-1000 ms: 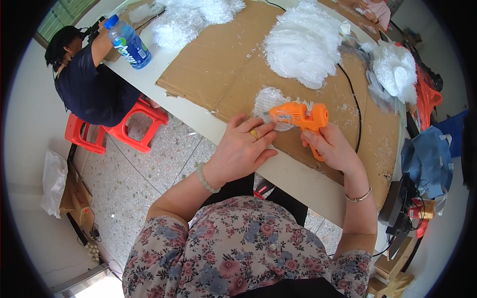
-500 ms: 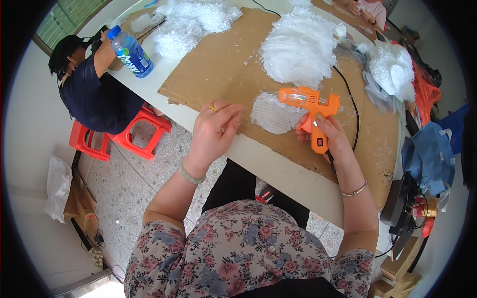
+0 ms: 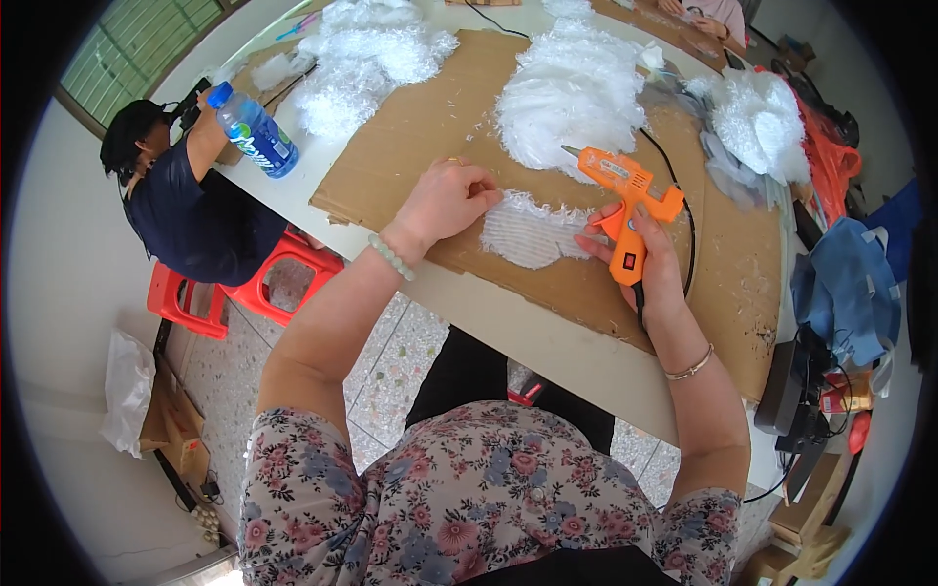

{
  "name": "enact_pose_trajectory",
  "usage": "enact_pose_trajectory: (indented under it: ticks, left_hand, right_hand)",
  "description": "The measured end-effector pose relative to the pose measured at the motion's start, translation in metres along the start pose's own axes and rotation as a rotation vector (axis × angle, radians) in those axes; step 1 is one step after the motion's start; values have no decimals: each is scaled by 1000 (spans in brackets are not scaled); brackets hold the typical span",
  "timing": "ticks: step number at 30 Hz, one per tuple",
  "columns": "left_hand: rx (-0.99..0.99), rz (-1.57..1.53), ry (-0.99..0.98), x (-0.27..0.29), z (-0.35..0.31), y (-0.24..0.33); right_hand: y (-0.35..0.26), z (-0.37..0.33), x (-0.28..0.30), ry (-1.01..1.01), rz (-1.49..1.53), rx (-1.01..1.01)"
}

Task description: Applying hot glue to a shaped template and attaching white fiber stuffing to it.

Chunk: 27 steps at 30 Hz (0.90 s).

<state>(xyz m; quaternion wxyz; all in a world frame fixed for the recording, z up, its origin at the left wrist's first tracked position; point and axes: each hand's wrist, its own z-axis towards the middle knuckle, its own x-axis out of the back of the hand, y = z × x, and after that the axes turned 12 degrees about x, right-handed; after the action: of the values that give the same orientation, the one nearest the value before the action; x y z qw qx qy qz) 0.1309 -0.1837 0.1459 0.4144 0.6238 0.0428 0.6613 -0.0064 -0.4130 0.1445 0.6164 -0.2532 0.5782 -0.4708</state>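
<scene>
**Glue gun held over a white fringed piece on the cardboard**

An orange glue gun [image 3: 625, 200] is gripped in the right hand [image 3: 640, 264], the fingers wrapped round its handle and the nozzle pointed away from the person, toward a large heap of white fluffy material [image 3: 572, 93]. Just left of the gun, a flat white fringed piece [image 3: 532, 232] lies on the cardboard sheet [image 3: 420, 127]. The left hand [image 3: 445, 200] is closed loosely, its fingertips pressed down at the piece's upper left edge; whether anything small is pinched there cannot be told.

As a judgement, 2 risks are suggested. The right hand's fingertips lie close to the piece's right edge, so a burn could follow if hot glue were laid near them. The black cord [image 3: 684, 220] trails behind the gun across the cardboard, and a snag on it could jerk the nozzle off line or drag loose fibres.

Much is hard to make out. The trigger finger is hidden by the gun body, so it cannot be said whether glue is being fed. No bead of glue can be seen. Far left of the gun, a blue bottle [image 3: 254, 127] is held up by a seated person [image 3: 186, 205], whose work is not visible.
</scene>
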Motion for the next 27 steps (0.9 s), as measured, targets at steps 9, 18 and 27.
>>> enact_pose_trajectory:
  ticks: [9,18,27]
  left_hand:
    - [246,-187,-316,-2,20,3]
    - [249,-193,-290,5,12,-3]
    - [301,-203,-362,7,17,-6]
  right_hand:
    - [0,-1,1,-48,-52,-13]
    - [0,2,1,9,-74,-40]
    - [-3,0,-3,-27,-126,-65]
